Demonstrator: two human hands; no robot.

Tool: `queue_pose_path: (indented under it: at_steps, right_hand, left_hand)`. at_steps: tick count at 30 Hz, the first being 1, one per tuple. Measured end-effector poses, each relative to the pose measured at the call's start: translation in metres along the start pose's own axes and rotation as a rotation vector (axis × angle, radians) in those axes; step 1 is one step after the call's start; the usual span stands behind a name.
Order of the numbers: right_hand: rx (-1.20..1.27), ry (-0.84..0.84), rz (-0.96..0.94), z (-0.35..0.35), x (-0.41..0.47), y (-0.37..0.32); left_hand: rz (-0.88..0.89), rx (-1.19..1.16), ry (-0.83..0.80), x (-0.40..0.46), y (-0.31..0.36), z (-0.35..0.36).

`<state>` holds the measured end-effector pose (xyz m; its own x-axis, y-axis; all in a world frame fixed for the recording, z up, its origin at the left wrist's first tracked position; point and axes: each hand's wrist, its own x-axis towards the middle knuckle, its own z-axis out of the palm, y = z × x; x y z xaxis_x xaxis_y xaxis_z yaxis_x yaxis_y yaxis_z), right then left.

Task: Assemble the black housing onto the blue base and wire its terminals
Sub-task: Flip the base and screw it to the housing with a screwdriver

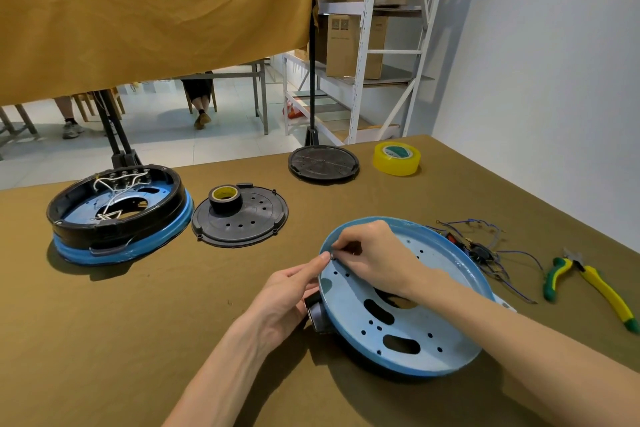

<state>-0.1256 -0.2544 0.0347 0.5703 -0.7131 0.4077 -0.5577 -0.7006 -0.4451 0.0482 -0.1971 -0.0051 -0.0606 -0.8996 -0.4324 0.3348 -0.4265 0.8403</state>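
Note:
A round blue base (398, 333) with slots and holes lies tilted in front of me, raised at its near left. My left hand (287, 298) grips its left rim, a black part (317, 315) showing just under the palm. My right hand (374, 253) reaches over the base and pinches a tiny dark piece at the left rim, beside my left thumb tip. At far left stands a second blue base carrying a black housing (117, 215) with white wires at its terminals. A bundle of blue wires with a switch (481, 250) lies right of the base.
A black perforated disc (242, 218) with a black tape roll (225, 198) on it lies mid-table. Another black disc (323, 163) and a yellow tape roll (397, 158) sit at the far edge. Yellow-green pliers (588, 284) lie at right. The table's far edge drops to the floor.

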Motion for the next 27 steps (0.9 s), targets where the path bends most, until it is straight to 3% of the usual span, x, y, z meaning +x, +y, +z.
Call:
queue_pose_path:
  at_steps: [5, 9, 12, 17, 27]
  right_hand:
    - [-0.065, -0.087, -0.088, 0.004, 0.002, -0.006]
    - [-0.01, -0.028, 0.01, 0.001, -0.003, 0.0]
    - [-0.026, -0.074, -0.038, 0.007, -0.007, -0.005]
    - [0.096, 0.045, 0.153, 0.004, -0.001, 0.002]
    - [0.092, -0.023, 0.192, 0.002, 0.0, 0.01]
  left_hand:
    - [0.004, 0.008, -0.003, 0.003, -0.001, -0.003]
    - [0.0, 0.022, -0.014, 0.005, -0.002, -0.003]
    - [0.009, 0.001, -0.006, 0.004, -0.003, -0.004]
    - [-0.017, -0.09, -0.033, 0.003, -0.002, -0.007]
    - [0.008, -0.065, -0.003, 0.006, -0.005, -0.001]
